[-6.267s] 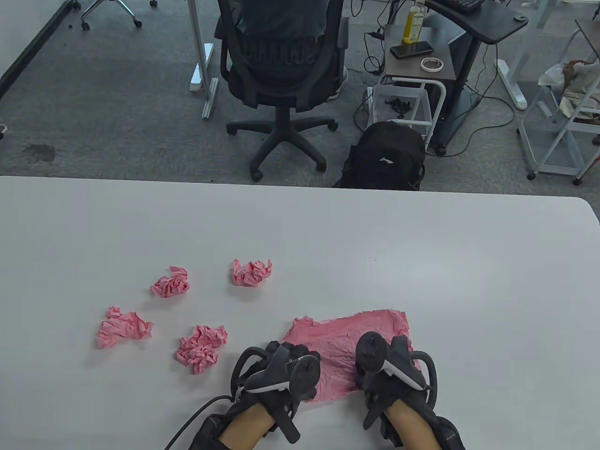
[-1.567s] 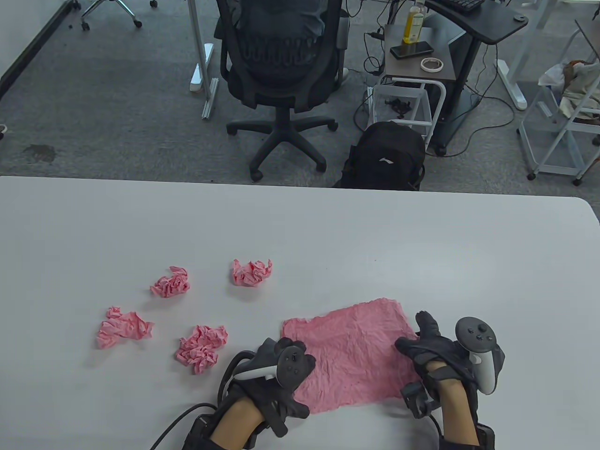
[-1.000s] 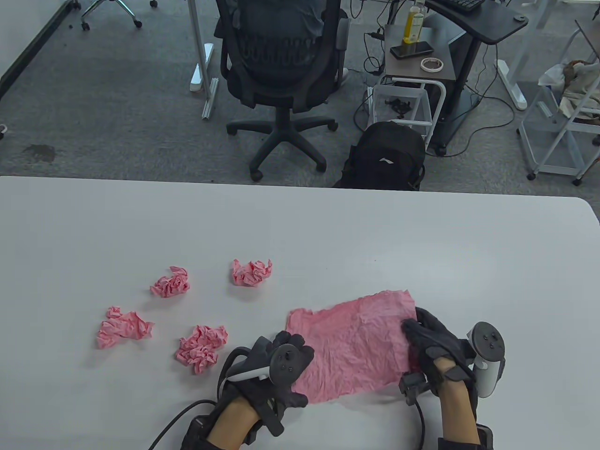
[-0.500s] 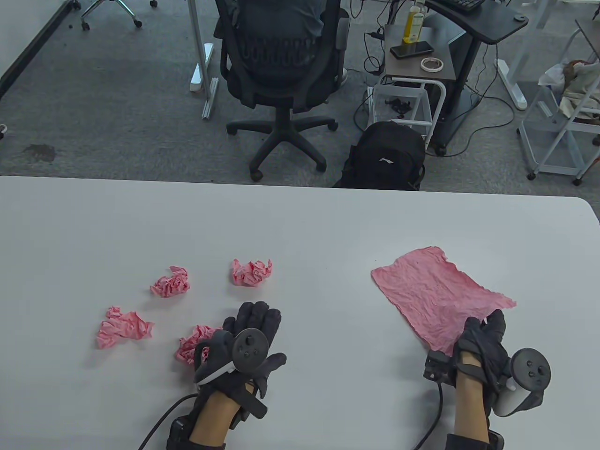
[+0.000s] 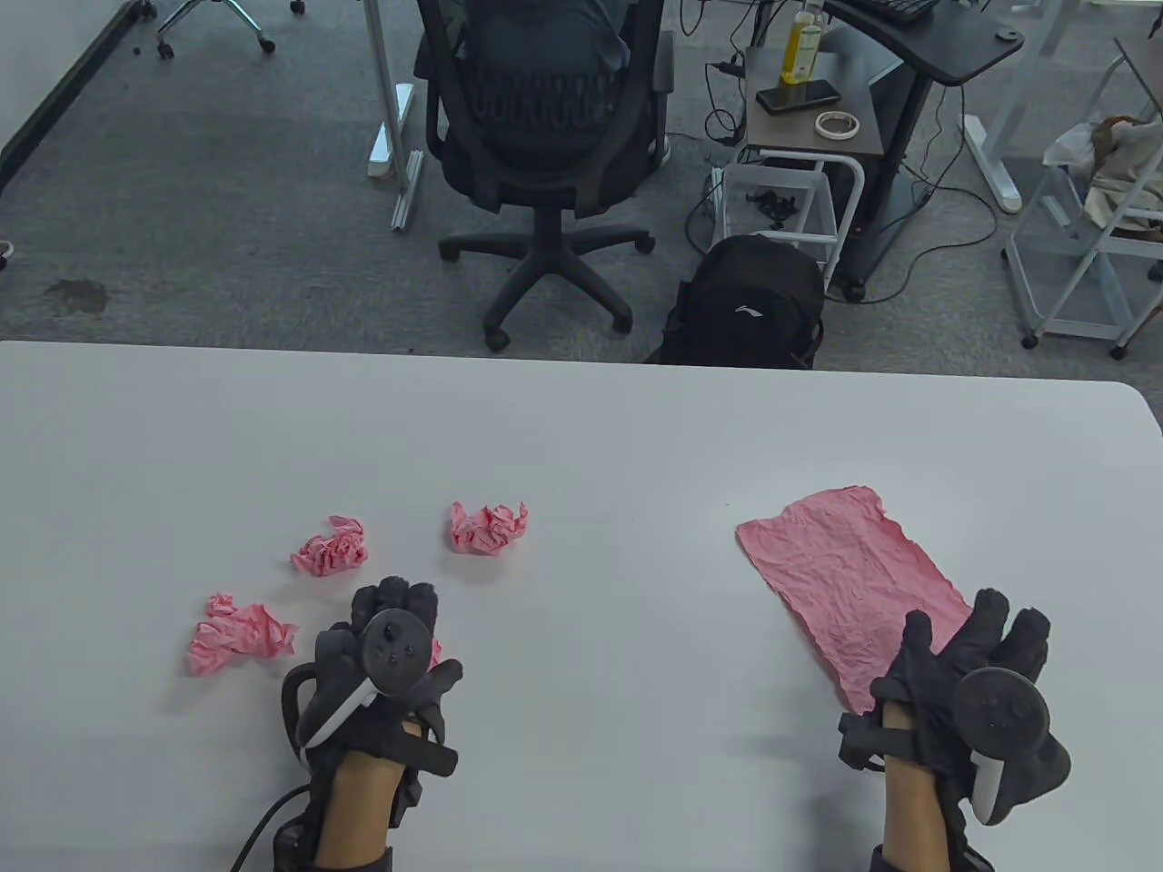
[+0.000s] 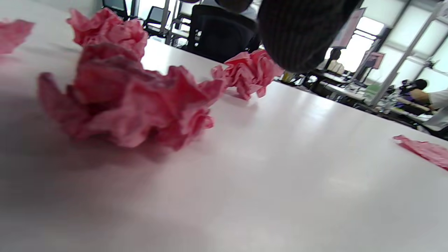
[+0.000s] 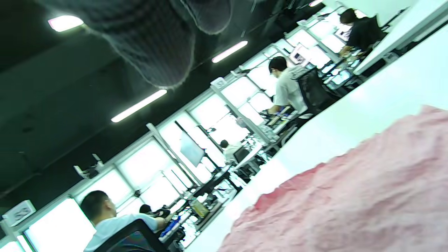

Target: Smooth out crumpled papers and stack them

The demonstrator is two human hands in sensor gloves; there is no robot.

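A flattened pink sheet (image 5: 845,581) lies on the right of the white table (image 5: 600,436). My right hand (image 5: 977,649) is at its near corner with fingers spread and lifted; the right wrist view shows the sheet (image 7: 350,203) below the fingers (image 7: 154,42). My left hand (image 5: 395,627) hovers over the nearest crumpled pink ball, which shows only as a sliver (image 5: 437,652). The left wrist view shows that ball (image 6: 133,105) lying free on the table under a fingertip (image 6: 297,35). Three more crumpled balls (image 5: 332,548) (image 5: 488,528) (image 5: 238,633) lie to the left.
Beyond the table's far edge stand an office chair (image 5: 545,136), a black backpack (image 5: 750,304) and a small side table (image 5: 809,109). The table's near edge lies below both wrists.
My right hand has carried the flattened sheet from the near middle to the right side and let go. My left hand has left the sheet and moved left over the nearest crumpled ball.
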